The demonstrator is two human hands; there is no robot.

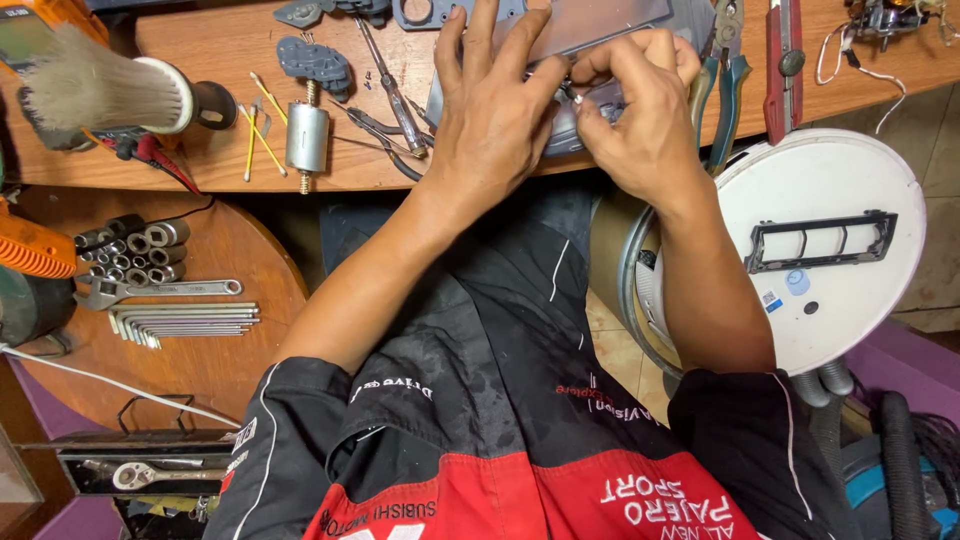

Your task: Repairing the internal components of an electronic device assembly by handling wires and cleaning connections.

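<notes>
My left hand (492, 105) lies flat with fingers spread on a grey plastic part (590, 25) on the wooden workbench (220, 40). My right hand (640, 110) pinches a small metal piece (573, 96) between thumb and fingers at the lower edge of that part, right beside my left fingertips. Most of the part's near side is hidden under both hands.
A small silver motor (306, 136), yellow sticks (258, 130), tweezers (385, 135), a screwdriver (392, 90), blue-handled pliers (725, 80), a red tool (783, 65) and a brush (100, 92) lie on the bench. A round white appliance (830, 240) stands right; sockets (135, 250) and hex keys (190, 322) sit on a lower left table.
</notes>
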